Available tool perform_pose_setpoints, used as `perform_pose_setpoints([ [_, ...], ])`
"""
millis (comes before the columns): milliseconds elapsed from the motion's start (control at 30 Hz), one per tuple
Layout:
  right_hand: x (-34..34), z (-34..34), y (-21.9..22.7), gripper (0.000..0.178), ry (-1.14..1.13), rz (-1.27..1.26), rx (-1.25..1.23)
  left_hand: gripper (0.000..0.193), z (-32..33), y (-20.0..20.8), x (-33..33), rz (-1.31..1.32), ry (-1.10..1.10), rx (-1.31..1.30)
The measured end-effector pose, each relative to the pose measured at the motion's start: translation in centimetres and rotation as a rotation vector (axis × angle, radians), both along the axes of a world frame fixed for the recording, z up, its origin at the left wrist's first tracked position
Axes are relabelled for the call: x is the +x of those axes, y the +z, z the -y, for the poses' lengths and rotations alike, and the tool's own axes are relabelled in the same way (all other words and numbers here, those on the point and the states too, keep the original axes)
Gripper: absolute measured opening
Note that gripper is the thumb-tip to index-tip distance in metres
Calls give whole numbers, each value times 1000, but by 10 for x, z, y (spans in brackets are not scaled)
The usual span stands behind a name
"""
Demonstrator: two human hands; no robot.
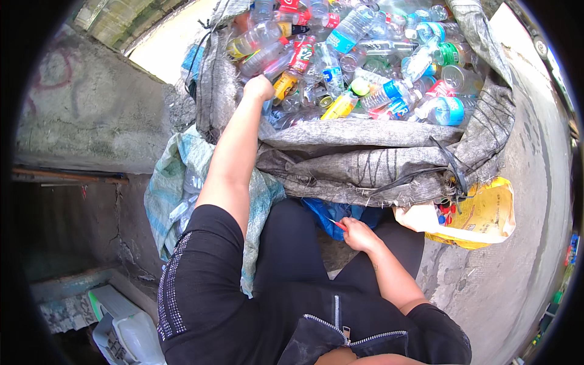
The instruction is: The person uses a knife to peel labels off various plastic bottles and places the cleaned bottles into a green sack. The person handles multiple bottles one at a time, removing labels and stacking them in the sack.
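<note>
A big grey woven sack (365, 173) with a rolled rim gapes in front of me, full of plastic bottles (350, 30). My left hand (258, 88) reaches to its left inner side, among the bottles by a yellow-labelled one (285, 86). Its fingers look curled; whatever they grip is hidden. Between my knees, my right hand (360, 234) is closed round a small red-handled knife (340, 225), its thin blade pointing up and left. Under the knife lies a blue plastic bag (319, 213), partly covered by the sack's rim.
A pale blue-green woven sack (164, 207) with clear plastic inside stands by my left leg. To the right, a yellow bag (486, 213) holds red and blue bottle caps (446, 213). A concrete wall (91, 109) rises on the left; grey pavement (511, 274) stretches right.
</note>
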State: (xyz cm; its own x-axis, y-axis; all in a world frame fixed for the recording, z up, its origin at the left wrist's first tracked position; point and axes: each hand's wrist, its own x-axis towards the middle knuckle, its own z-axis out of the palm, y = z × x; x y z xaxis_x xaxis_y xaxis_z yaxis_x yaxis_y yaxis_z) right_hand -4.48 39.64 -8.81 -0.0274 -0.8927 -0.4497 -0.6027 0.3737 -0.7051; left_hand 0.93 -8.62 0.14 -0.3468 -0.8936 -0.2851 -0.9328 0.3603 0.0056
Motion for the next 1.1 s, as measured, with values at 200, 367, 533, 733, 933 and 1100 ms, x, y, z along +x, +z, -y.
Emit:
perform_pose_setpoints([
  [200, -19, 15, 10, 28, -95, 114, 66, 104, 19, -79, -17, 114, 154, 84],
  [367, -22, 18, 12, 25, -60, 94, 113, 94, 11, -42, -11, -569, 349, 414],
  [533, -25, 24, 23, 32, 1, 64, 175, 65, -31, 33, 12, -1645, 82, 1257],
  [733, -19, 16, 11, 35, -12, 47, 164, 51, -80, 91, 48, -1925, 37, 1416],
  [933, -14, -4, -38, 30, -75, 60, 170, 49, -125, 132, 184, -1646, 273, 758],
  [1100, -33, -27, -60, 25, -455, 408, 223, 60, -210, 188, 371, -1187, 493, -166],
])
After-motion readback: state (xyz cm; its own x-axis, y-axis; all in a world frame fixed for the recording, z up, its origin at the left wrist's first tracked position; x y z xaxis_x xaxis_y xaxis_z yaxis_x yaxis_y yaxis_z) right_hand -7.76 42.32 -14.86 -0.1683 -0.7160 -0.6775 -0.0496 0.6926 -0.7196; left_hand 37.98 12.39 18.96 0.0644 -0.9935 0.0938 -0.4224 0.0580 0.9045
